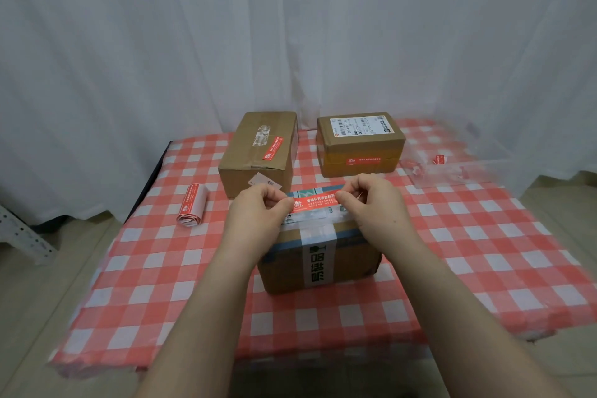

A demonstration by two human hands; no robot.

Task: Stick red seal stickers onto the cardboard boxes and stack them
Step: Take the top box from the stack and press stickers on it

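Near box: taped cardboard box (319,255) stands mid-table, top up for sealing.
Hands: left hand (258,213) and right hand (371,203) each pinch one end of the red seal sticker (315,201), held taut over the box top, probably to avoid creases.
Beyond: left far box (258,152) and right far box (358,142) already carry stickers and are not yet stacked.

White curtain (129,42) behind checked table (484,236) (pale floor (32,284))

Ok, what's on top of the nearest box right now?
A red seal sticker stretched across the nearest box, pinched by the left hand and right hand, over white tape. The hands cover the sticker's ends and the top's side edges.
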